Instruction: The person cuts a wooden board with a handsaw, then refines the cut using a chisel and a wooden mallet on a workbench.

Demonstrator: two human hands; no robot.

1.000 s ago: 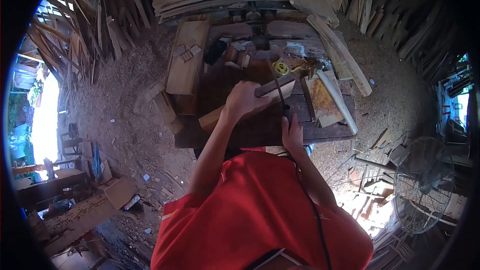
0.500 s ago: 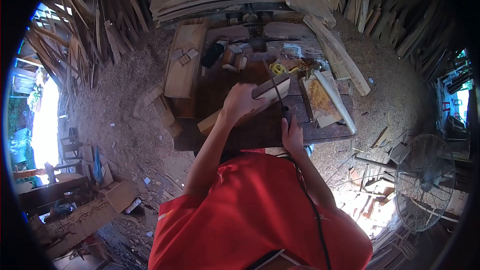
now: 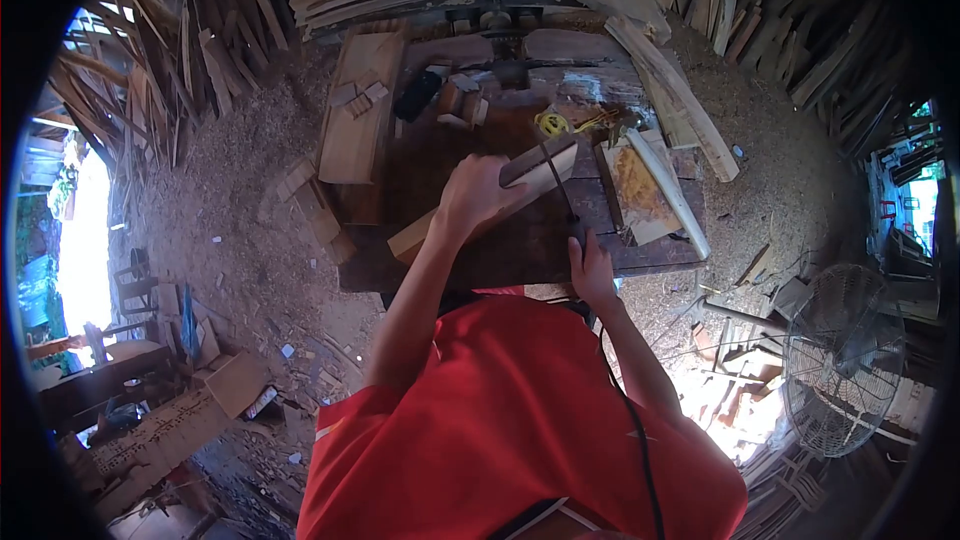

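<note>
A pale wooden block [image 3: 545, 180] lies slantwise on the dark workbench [image 3: 640, 265], with a darker wood strip [image 3: 535, 160] along its upper side. My left hand [image 3: 474, 192] is closed over the middle of both pieces, pressing from above. In my right hand [image 3: 592, 268] is the dark handle of a slim file [image 3: 561, 183]. Its narrow blade crosses the block near the far right end. Whether the blade has teeth is too small to see. Beyond that end sits a yellow tape measure [image 3: 551, 124].
Small wood blocks [image 3: 463, 103] and a black object [image 3: 418, 96] lie at the bench's back. A wide board [image 3: 362, 105] lies left; a stained panel [image 3: 645, 190] and long strip [image 3: 670, 195] lie right. A caged fan [image 3: 843, 360] stands right of the shavings-covered floor.
My right hand has drawn the file back toward my body across the block. My left hand keeps its hold. The whole view has shifted slightly.
</note>
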